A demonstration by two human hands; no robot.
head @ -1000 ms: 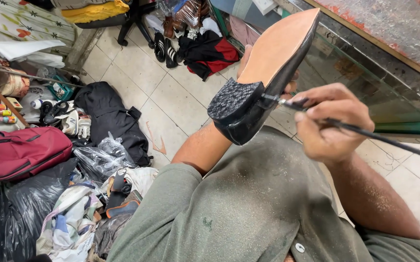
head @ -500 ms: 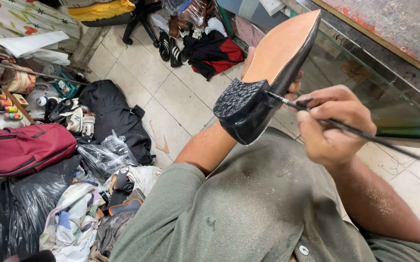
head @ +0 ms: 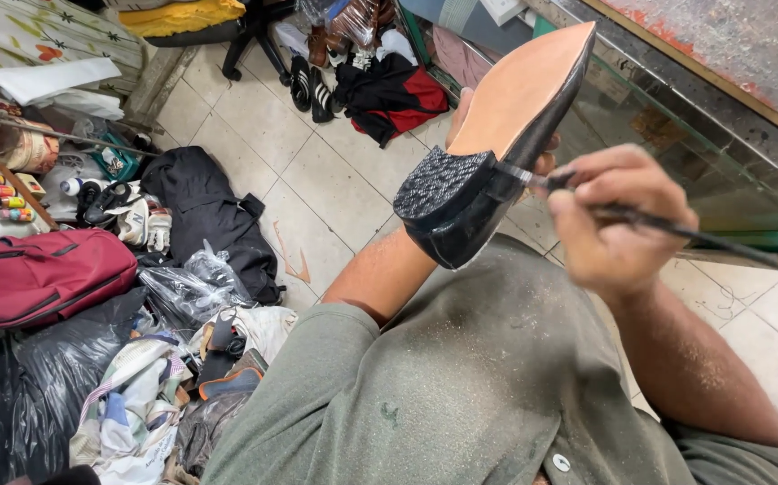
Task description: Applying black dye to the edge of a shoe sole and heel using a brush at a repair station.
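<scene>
One black shoe (head: 496, 153); tan sole, textured heel.

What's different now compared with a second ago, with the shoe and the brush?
Very little. The shoe sits slightly higher and more to the right in view, and the floor clutter has slid with it, so mostly the head camera shifted. The right hand keeps its thin brush tip at the side of the black heel. The left hand, mostly hidden behind the shoe, still holds it sole up. Nothing was picked up or let go.
</scene>
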